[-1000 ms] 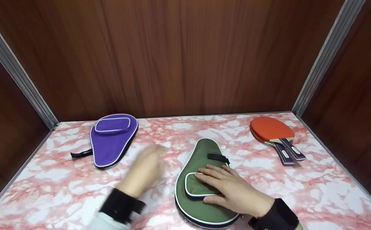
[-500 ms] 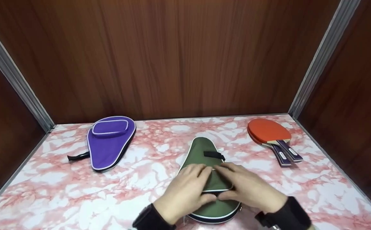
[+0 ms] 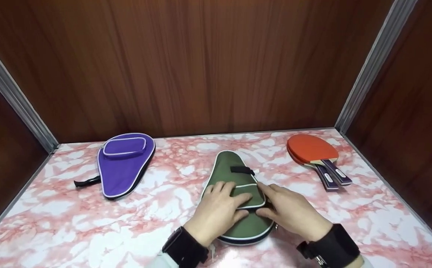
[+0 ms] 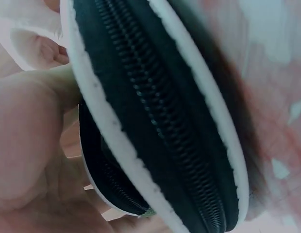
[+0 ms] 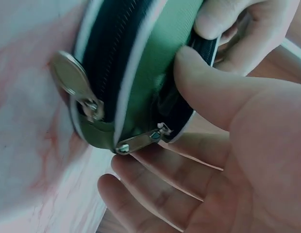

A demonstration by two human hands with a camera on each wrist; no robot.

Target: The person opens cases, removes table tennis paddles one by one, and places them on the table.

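Note:
A green table tennis bat case (image 3: 227, 167) with white piping lies at the front middle in the head view. Across its wide end sits a raised zip pocket (image 3: 251, 195). My left hand (image 3: 219, 208) grips the pocket from the left, thumb along its lower side and fingers over its top. From the right, my right hand (image 3: 294, 212) holds the pocket's end between thumb and fingers. In the right wrist view a small zip pull (image 5: 138, 141) hangs at that end beside the fingers; a larger metal pull (image 5: 70, 75) belongs to the case's main zip.
A purple bat case (image 3: 121, 167) with a black strap (image 3: 88, 181) lies back left. Two red table tennis bats (image 3: 312, 148) are stacked at the right, handles toward me. Brown panels (image 3: 201, 67) wall the marbled tabletop (image 3: 70, 223) at the back and sides.
My left hand has come across from the left onto the green case. The right hand has slid from lying over the pocket to its right end. The case appears slightly higher in view.

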